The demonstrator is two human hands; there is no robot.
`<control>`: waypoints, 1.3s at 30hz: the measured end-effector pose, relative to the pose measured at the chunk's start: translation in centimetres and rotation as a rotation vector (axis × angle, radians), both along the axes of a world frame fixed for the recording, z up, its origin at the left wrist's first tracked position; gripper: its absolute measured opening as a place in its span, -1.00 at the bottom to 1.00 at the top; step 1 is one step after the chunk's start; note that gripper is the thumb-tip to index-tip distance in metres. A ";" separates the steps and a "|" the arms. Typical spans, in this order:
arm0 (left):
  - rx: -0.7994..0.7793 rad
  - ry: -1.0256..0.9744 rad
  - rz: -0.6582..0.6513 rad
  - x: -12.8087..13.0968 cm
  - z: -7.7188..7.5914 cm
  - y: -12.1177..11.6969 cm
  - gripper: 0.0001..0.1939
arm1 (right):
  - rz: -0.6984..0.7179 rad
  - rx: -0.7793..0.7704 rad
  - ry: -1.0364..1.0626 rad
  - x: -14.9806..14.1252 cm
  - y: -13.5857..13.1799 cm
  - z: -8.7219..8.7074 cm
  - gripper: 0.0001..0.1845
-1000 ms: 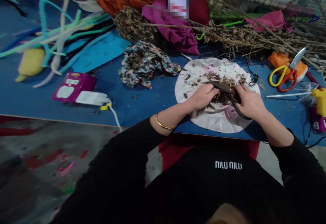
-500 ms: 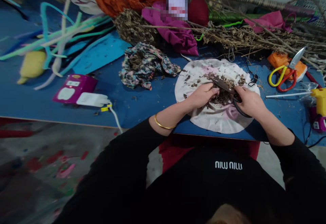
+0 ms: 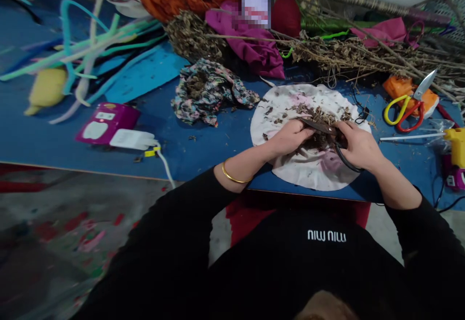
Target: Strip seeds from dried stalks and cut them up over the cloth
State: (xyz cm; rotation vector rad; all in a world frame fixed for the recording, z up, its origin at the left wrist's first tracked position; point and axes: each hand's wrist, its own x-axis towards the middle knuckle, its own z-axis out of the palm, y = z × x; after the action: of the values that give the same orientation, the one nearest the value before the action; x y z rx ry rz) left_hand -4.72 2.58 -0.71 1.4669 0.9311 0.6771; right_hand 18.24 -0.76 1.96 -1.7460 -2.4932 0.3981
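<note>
A round white cloth (image 3: pixel 308 177) with pinkish patches lies on the blue table, and crumbled dried leaves (image 3: pixel 319 114) are heaped on its middle. My right hand (image 3: pixel 358 145) is wrapped round the black handles of dark-bladed scissors (image 3: pixel 321 127), whose blades point left over the heap. Beside the blade tips, my left hand (image 3: pixel 290 138) is closed at the heap's left side, its fingers on the dried leaves; the fingertips are partly hidden by the blades. A gold bangle (image 3: pixel 234 174) circles my left wrist.
Left of the cloth sits a crumpled flowered cloth (image 3: pixel 214 89) holding dried bits. Scissors with yellow and red handles (image 3: pixel 409 109) and a yellow glue gun (image 3: pixel 456 145) lie right. A purple box (image 3: pixel 107 123) with a white plug stands left. Dry branches (image 3: pixel 345 51) line the back.
The scissor blades have tilted flatter and their tips have dropped slightly near my left fingers. Both hands stay over the heap; the whole view has shifted a little.
</note>
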 end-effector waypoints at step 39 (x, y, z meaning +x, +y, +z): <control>-0.261 -0.003 -0.009 0.3 0.4 0.0 -0.77 | 0.006 -0.036 -0.178 -0.9 -0.2 -0.3 -0.43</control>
State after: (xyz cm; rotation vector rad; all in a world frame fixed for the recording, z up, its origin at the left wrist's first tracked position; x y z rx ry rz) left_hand -4.45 2.61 -0.32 1.2376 0.9712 0.5283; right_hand 17.32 -1.00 1.67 -1.8647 -2.6269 0.3016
